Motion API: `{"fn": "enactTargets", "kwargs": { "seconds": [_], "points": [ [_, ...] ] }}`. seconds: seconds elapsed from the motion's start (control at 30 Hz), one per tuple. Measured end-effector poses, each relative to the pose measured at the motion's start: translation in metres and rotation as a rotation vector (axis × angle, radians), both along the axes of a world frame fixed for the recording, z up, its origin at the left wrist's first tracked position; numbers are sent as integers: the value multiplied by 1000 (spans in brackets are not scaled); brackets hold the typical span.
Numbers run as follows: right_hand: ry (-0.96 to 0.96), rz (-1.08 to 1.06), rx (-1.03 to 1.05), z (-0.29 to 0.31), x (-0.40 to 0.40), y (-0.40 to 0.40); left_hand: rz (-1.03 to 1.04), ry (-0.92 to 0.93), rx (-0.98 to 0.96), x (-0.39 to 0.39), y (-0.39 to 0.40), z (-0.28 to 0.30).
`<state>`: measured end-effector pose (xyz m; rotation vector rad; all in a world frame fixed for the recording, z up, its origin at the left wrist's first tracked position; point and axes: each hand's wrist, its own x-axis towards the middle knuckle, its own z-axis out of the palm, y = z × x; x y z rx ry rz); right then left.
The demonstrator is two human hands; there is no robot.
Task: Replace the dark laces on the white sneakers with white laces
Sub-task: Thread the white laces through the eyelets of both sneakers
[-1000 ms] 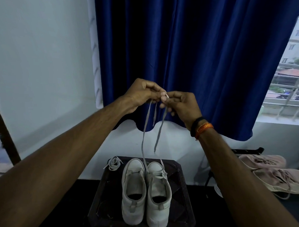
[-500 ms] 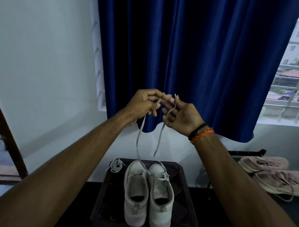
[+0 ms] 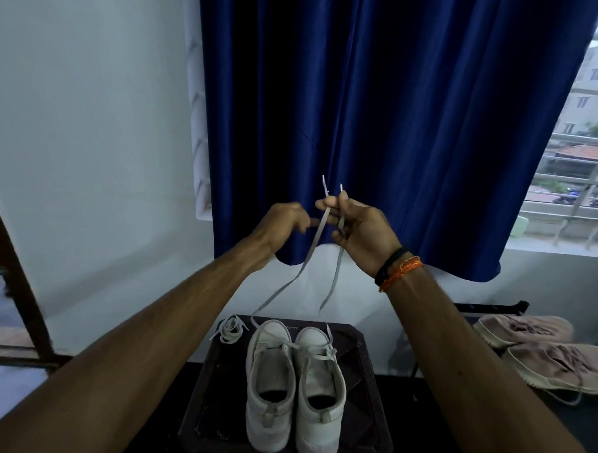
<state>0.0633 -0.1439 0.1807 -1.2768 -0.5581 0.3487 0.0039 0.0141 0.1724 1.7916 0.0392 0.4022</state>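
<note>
Two white sneakers stand side by side on a dark stool (image 3: 209, 394), the left sneaker (image 3: 268, 381) and the right sneaker (image 3: 320, 393), heels toward me. A white lace (image 3: 306, 260) runs up from the right sneaker's front eyelets. My right hand (image 3: 359, 230) grips both lace ends together, the tips sticking up above its fingers. My left hand (image 3: 283, 223) is blurred just left of the lace, fingers curled near one strand; whether it touches the lace is unclear. A second coiled lace (image 3: 230, 328) lies on the stool's far left corner.
A blue curtain (image 3: 389, 119) hangs behind my hands, with a window and railing (image 3: 570, 194) to its right. A pair of pink sneakers (image 3: 550, 352) lies on the floor at right. A dark door frame (image 3: 15, 273) stands at left.
Both lace ends have passed into my right hand, which holds them side by side. My hands have dropped lower in view and my left hand has drawn slightly away to the left.
</note>
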Motion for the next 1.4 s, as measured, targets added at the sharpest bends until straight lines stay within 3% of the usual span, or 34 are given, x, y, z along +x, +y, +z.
{"fn": "enactTargets", "kwargs": {
  "seconds": [0.13, 0.3, 0.5, 0.83, 1.13, 1.4],
  "points": [
    [-178, -59, -131, -2, -4, 1, 32, -7, -200, 6, 2, 8],
    [-258, -87, -233, -9, -9, 5, 34, -93, -205, 9, -2, 9],
    [-444, -399, -321, -6, -1, 4, 122, -104, -127, 14, 5, 4],
    [-77, -396, -183, -7, -2, 10, 149, -206, 98, 17, -3, 2],
    [-9, -401, -24, -2, -8, 15, 204, -269, 26, 8, -10, 12],
    [-1, -387, 51, -1, -5, 15, 236, -291, 126, 8, -10, 13]
  ]
}}
